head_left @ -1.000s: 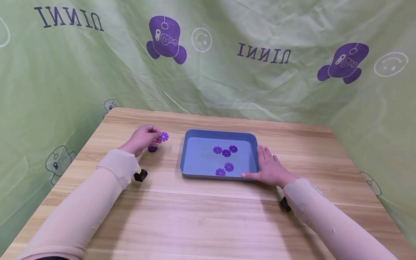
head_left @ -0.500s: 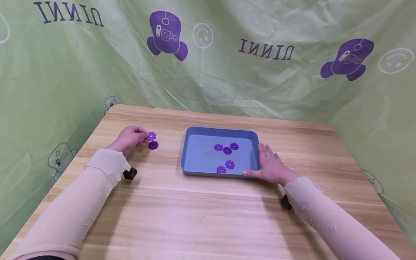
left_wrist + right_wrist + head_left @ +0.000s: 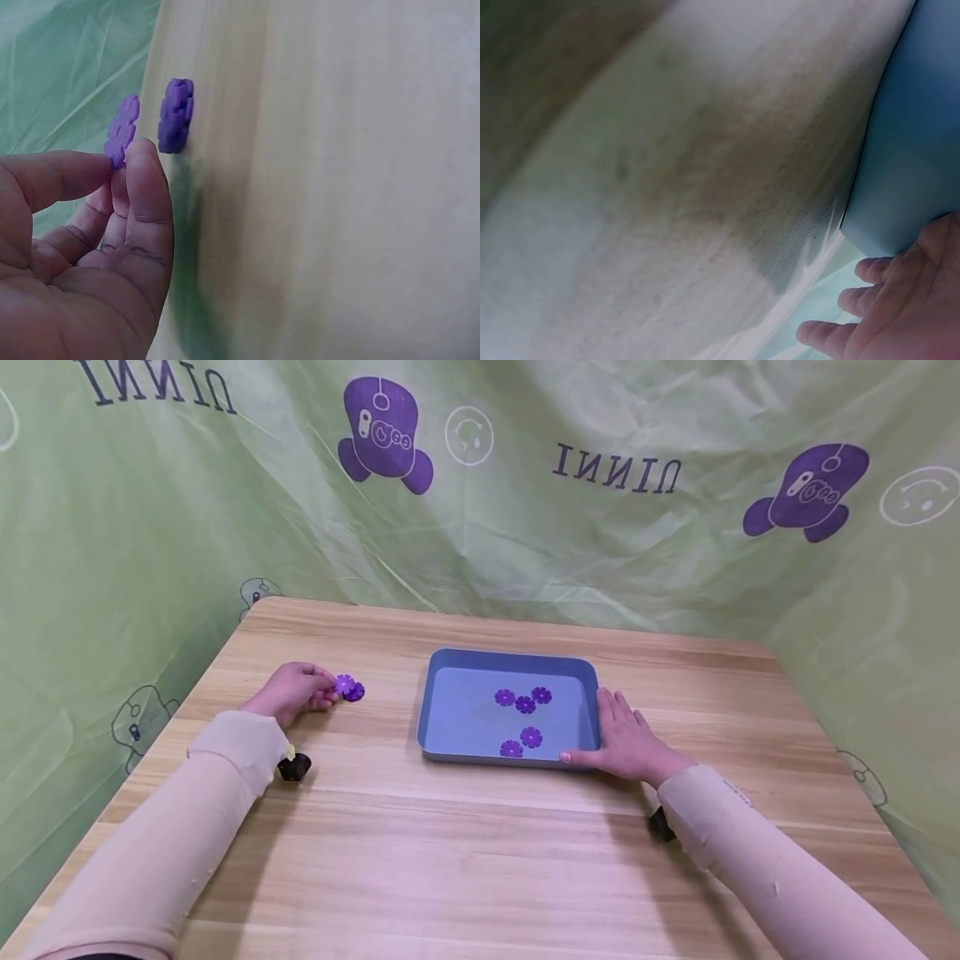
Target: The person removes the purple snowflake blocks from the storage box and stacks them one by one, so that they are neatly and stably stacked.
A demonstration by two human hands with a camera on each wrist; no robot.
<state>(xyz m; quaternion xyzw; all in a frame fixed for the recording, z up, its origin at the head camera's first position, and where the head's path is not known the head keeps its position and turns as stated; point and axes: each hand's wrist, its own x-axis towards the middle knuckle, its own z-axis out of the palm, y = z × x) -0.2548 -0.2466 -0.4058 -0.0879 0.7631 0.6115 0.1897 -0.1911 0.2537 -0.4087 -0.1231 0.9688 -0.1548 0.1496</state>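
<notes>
My left hand pinches a light purple snowflake disc between thumb and fingertip. Close beside it, a small stack of darker purple discs lies on the table; in the left wrist view the held disc is apart from the stack. My right hand rests against the right side of the blue tray, fingers straight along its wall and thumb at the front edge. Several purple snowflake discs lie flat inside the tray, in two groups toward its right half.
The tray stands on a wooden table, with bare wood between it and the left stack. Green printed cloth hangs behind and at both sides. A black wrist camera hangs under the left sleeve.
My left hand has moved left with the light purple disc, then lowered it close to the stack. The right hand has kept its place on the tray; the head view has tilted slightly.
</notes>
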